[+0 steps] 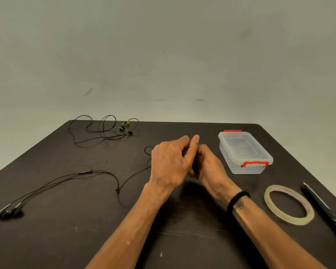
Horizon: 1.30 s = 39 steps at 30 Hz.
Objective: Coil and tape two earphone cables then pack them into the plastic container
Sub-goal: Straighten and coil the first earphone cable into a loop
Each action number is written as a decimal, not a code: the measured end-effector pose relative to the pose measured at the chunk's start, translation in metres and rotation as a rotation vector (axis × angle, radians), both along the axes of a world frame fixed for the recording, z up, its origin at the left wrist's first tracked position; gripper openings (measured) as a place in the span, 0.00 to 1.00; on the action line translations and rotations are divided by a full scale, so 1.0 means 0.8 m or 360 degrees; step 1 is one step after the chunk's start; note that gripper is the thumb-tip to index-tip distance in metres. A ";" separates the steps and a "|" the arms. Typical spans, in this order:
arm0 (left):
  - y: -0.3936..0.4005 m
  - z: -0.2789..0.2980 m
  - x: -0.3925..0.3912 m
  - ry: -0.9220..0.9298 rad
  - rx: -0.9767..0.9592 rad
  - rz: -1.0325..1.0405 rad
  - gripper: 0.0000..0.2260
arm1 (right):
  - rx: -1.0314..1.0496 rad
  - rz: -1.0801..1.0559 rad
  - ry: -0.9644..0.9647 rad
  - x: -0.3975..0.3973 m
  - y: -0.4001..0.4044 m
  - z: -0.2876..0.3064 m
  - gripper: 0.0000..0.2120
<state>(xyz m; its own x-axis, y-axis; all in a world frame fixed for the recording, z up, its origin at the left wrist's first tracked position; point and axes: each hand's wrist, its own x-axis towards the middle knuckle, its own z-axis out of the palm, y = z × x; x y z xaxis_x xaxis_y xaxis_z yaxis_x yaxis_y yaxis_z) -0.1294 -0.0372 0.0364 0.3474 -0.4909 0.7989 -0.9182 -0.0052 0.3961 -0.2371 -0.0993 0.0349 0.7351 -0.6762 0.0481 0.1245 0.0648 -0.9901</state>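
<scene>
At the near right edge of the dark table (66,239), a pair of black scissors (326,208) lies with its tip pointing away from me, and just to its left a flat roll of clear tape (268,208) rests on its side. At the near left, the earbuds of the first earphone cable (70,176) lie together; its black wire runs rightward over the table, past an inline control and a junction, and rises to my hands. In the middle, my left hand (169,162) and my right hand (209,166) meet above the table, fingers curled and pressed together around the end of that cable; a small loop of it shows just left of my left hand. How much wire is already gathered inside the grip I cannot tell, since my knuckles cover it. A black band (238,200) circles my right wrist. Just right of my hands stands the clear plastic container (244,152), lid on, with a red latch at each short end. At the far left corner, well apart from everything else, the second earphone cable (105,131) lies in loose uncoiled loops with a small yellow tag near its earbuds.
</scene>
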 end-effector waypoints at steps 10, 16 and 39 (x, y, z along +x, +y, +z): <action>-0.005 0.001 0.015 0.0549 -0.0127 -0.0046 0.26 | 0.0505 0.0548 -0.0181 0.001 0.004 0.010 0.21; -0.008 -0.007 0.014 0.0615 0.0121 0.0020 0.28 | 0.0934 0.0875 -0.0581 -0.009 -0.007 0.021 0.22; -0.005 -0.013 -0.011 -0.0276 0.0515 0.0208 0.26 | -0.0158 -0.0534 -0.0443 0.003 -0.028 0.001 0.18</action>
